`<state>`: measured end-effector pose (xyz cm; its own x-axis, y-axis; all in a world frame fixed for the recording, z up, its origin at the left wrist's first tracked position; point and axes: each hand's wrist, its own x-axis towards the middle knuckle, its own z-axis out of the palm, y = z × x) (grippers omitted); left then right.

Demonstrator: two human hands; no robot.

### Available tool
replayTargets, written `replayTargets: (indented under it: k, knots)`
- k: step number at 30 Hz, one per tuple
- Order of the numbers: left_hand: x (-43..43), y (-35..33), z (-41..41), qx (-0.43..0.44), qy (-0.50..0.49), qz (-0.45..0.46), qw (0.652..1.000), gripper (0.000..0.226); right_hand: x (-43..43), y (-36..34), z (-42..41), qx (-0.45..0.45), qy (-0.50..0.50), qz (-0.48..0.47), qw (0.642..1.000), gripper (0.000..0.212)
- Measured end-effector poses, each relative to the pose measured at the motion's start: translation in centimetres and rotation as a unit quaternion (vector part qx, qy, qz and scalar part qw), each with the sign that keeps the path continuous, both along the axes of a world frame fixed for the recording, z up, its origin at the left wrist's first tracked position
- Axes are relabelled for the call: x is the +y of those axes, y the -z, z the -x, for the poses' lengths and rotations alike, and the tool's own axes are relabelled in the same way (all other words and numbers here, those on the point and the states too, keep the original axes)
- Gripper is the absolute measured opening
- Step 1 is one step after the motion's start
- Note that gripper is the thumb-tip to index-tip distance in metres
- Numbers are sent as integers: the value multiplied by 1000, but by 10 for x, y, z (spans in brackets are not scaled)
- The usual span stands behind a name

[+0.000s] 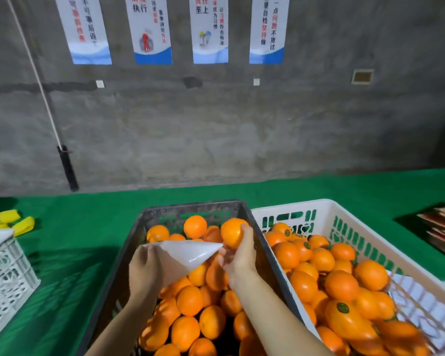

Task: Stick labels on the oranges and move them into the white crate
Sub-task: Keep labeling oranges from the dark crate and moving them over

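**Task item.** One orange [231,231] is held above the far end of the dark crate [190,205], just beside the wall this crate shares with the white crate [293,204]. The grip of the right hand [238,255] is clamped on it, fingers curled round its right side. Being round, the fruit shows no clear long axis, and whether it carries a label cannot be determined.

**Label sheet.** The grip of the left hand [145,265] is clamped on a white sheet [188,255]. Its long axis runs left to right, and it tapers to a tip that points right, toward the held orange. The tip appears to meet the right thumb.

**Obstructed areas.** The near ends of both crates are cut off by the lower frame edge. The forearms cover part of the loose fruit in the dark crate.

**Markings.** The oranges in the white crate [341,285] carry round dark-green labels [342,307], whose print is too small to read. The wall posters [153,29], cut off at the top, bear Chinese text, including "执行" and "不放过". Both crates stand on a green surface [62,253].
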<state>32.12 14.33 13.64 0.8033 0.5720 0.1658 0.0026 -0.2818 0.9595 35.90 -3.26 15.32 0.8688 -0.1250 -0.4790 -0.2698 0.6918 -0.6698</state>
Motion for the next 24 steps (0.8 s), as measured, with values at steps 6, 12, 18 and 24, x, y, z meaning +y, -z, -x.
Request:
replayTargets:
  k: [6,12,18,24]
  knots:
    - [-5,0,4,17,19,-46,999,26,-35,-24,-5,-87,100,-219,967,80]
    - [-8,6,3,12,64,-83,994,34,-47,-25,-3,-113,140,-205,962,80]
    - [-17,7,6,11,140,-115,983,22,-12,-8,1,-162,-23,226,960,20]
    - [-16,1,9,4,184,-77,980,17,11,21,8,-319,-166,643,676,26]
